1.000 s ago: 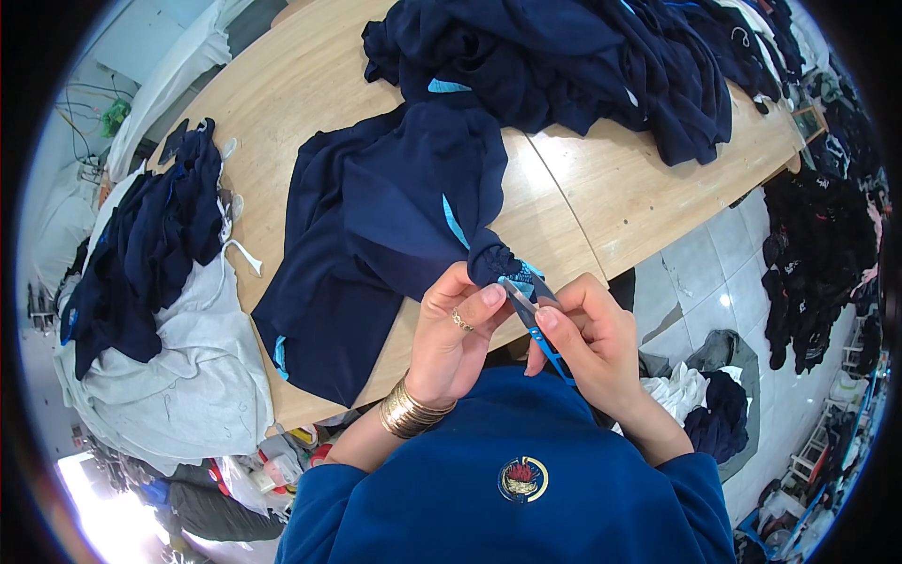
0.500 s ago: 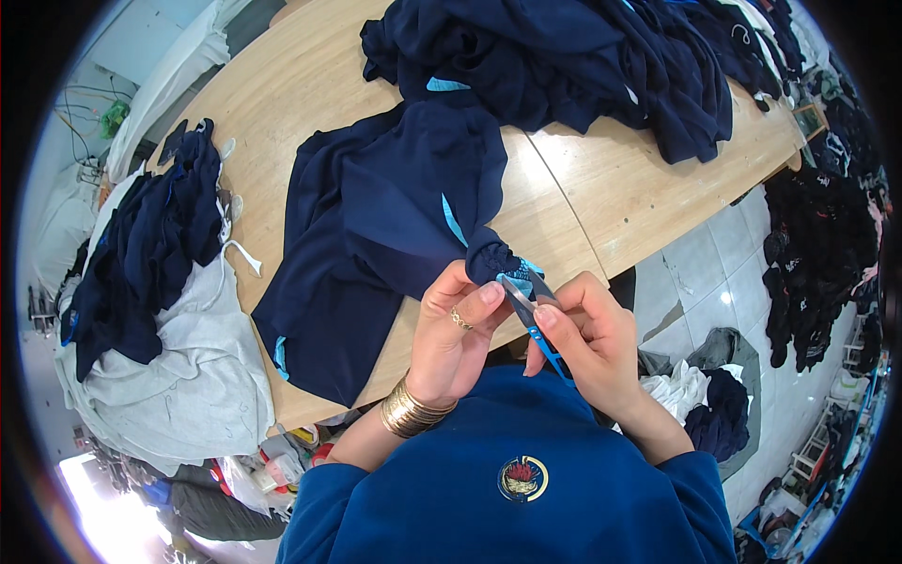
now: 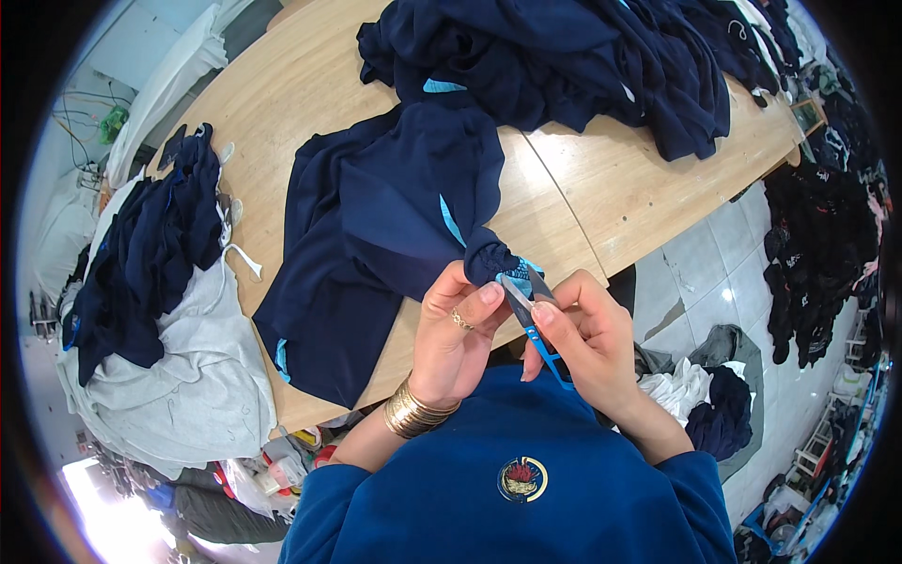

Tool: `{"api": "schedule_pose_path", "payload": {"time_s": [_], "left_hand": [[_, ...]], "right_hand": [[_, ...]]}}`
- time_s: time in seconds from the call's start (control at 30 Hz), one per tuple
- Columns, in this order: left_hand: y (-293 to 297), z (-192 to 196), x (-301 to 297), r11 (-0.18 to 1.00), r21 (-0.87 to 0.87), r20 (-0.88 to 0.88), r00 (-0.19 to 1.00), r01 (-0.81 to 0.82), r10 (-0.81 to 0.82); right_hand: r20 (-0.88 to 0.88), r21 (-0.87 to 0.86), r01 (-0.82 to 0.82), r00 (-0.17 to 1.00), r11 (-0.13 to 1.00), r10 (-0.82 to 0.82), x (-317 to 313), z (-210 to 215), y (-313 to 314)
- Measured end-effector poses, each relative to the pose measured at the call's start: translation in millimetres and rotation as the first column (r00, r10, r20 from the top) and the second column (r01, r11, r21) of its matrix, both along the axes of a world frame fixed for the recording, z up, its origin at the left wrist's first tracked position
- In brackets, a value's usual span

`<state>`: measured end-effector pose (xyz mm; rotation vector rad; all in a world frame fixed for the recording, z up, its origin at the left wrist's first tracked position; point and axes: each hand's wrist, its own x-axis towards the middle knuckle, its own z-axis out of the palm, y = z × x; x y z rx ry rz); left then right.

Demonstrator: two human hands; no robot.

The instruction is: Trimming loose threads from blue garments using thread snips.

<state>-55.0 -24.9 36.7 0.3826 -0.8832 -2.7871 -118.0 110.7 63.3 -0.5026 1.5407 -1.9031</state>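
A dark navy garment (image 3: pixel 362 216) with light blue trim is spread over the near part of the wooden table. My left hand (image 3: pixel 460 324) pinches its bunched end, where a ribbed, light blue edge shows. In my right hand (image 3: pixel 592 338) is a pair of thread snips (image 3: pixel 539 327) with a blue handle and grey blades. The blades stand apart, their tips at the light blue edge right beside my left thumb. Part of the snips' handle is hidden behind my right fingers.
A heap of navy garments (image 3: pixel 564 66) lies along the table's (image 3: pixel 310 56) far side. On the left edge hang a grey garment (image 3: pixel 188 376) and a navy one (image 3: pixel 150 254). Black clothes (image 3: pixel 813 263) are piled on the tiled floor to the right, near a bag (image 3: pixel 728 343) holding white and navy cloth.
The snips' blades are spread a little wider than half a second ago. Both hands and the garment stay almost in place.
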Motion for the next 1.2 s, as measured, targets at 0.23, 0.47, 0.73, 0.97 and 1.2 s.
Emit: {"api": "schedule_pose_path", "payload": {"time_s": [0.23, 0.47, 0.73, 0.97, 1.2], "left_hand": [[6, 3, -1, 1.000, -0.006, 0.032, 0.999, -0.024, 0.024], [14, 7, -4, 0.999, 0.044, 0.070, 0.998, -0.008, 0.005], [15, 5, -6, 1.000, -0.016, 0.118, 0.993, -0.024, 0.026], [14, 7, -5, 0.999, 0.045, 0.050, 0.999, 0.007, -0.010], [13, 7, -5, 0.998, 0.063, 0.015, 1.000, 0.023, -0.024]], "right_hand": [[0.053, -0.089, 0.053, 0.997, 0.995, -0.049, 6, -6, -4], [0.028, -0.105, 0.139, 0.990, 0.985, -0.137, 12, -12, -11], [-0.099, -0.134, 0.174, 0.977, 0.976, -0.188, 12, -10, -14], [-0.033, -0.165, 0.129, 0.990, 0.978, -0.136, 13, -7, -10], [0.017, -0.184, 0.123, 0.992, 0.975, -0.122, 12, -9, -9]]}}
